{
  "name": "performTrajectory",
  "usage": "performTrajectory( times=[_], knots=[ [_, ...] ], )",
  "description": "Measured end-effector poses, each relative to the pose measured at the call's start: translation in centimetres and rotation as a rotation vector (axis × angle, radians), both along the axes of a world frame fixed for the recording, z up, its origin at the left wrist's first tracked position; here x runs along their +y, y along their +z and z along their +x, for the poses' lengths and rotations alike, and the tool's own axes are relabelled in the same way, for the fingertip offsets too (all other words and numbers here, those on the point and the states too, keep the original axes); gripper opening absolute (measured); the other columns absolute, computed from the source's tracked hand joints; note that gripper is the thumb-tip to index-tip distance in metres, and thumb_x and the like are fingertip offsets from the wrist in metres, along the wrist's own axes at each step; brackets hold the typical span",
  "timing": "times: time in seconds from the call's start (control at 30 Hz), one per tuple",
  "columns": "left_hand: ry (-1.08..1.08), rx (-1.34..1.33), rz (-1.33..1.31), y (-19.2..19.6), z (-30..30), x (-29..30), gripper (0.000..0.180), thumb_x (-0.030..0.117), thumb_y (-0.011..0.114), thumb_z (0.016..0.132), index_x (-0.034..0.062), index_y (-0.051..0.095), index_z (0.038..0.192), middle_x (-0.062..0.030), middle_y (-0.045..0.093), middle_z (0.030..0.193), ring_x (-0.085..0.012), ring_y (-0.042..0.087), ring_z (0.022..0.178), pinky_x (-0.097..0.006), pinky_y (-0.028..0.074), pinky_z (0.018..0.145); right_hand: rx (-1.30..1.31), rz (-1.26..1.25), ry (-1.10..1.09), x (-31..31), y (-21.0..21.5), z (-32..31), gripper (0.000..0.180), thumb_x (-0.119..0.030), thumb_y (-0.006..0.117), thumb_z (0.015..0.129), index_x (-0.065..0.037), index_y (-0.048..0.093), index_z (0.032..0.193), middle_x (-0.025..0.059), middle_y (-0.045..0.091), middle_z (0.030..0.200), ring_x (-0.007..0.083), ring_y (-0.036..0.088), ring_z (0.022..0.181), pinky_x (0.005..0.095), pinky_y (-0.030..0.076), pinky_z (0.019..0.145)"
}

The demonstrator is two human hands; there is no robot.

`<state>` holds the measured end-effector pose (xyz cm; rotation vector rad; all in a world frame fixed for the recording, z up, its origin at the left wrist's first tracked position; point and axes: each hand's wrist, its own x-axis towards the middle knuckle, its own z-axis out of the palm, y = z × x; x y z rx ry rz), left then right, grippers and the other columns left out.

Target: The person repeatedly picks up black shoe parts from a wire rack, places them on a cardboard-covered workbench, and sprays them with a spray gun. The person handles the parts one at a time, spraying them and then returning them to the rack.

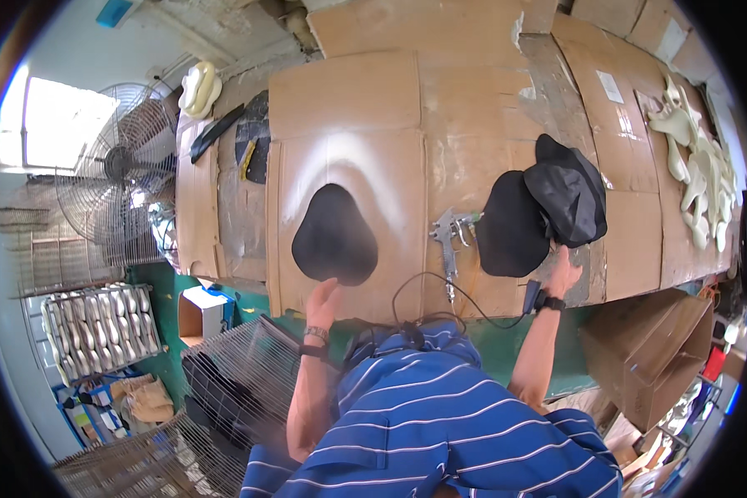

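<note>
Left pad [334, 236] is lying flat on the cardboard-covered desk [473, 153], its long axis running fore and aft. The left hand [322, 302] is standing nearer, at the pad's broad near edge; whether it is pinching, I cannot tell. The right hand [563, 274] is lying at the black bundle's [568, 195] near edge, its grip not showing.
</note>
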<state>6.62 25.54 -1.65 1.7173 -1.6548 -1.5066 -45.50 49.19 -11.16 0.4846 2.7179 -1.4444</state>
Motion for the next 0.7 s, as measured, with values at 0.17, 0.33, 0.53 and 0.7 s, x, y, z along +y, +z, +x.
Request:
performTrajectory(
  times=[0.17,0.33,0.53,0.7],
  knots=[
    [-0.535,-0.452,-0.469,-4.1,0.0,-1.2,0.060,0.004,0.070,0.078,0.0078,0.053,0.136,-0.0160,0.048,0.146,-0.0402,0.041,0.137,-0.046,0.036,0.115,0.173,-0.018,0.338,-2.2,5.1,7.2,0.056,-0.013,0.070,0.088,0.003,0.050,0.137,0.0144,0.063,0.118,0.0229,0.062,0.101,0.0356,0.051,0.091],
    [-0.719,-0.544,-0.442,-4.1,-2.6,-0.9,0.065,0.006,0.068,0.079,0.0090,0.048,0.141,-0.0167,0.042,0.151,-0.0370,0.036,0.143,-0.050,0.033,0.114,-0.004,-0.089,0.894,-6.0,8.8,15.5,0.034,-0.014,0.072,0.084,-0.001,0.067,0.115,0.0100,0.068,0.101,0.0242,0.065,0.088,0.0389,0.054,0.082],
    [-0.751,-0.379,-0.522,-4.3,-3.1,-1.5,0.059,0.012,0.066,0.083,0.0112,0.049,0.139,-0.0128,0.047,0.146,-0.0341,0.045,0.135,-0.048,0.042,0.105,0.134,0.290,1.119,-10.4,6.3,23.3,0.057,-0.019,0.076,0.079,-0.002,0.053,0.128,0.0217,0.062,0.109,0.0388,0.062,0.098,0.0464,0.052,0.085],
    [-0.571,-0.132,-0.463,-1.1,-1.6,-2.7,0.053,0.000,0.060,0.082,0.0057,0.051,0.134,-0.0126,0.047,0.141,-0.0394,0.060,0.113,-0.047,0.052,0.093,0.210,0.486,1.071,-12.4,4.2,24.8,0.059,-0.008,0.075,0.078,-0.007,0.045,0.129,0.0252,0.059,0.116,0.0436,0.060,0.104,0.0514,0.049,0.087]
  ],
)
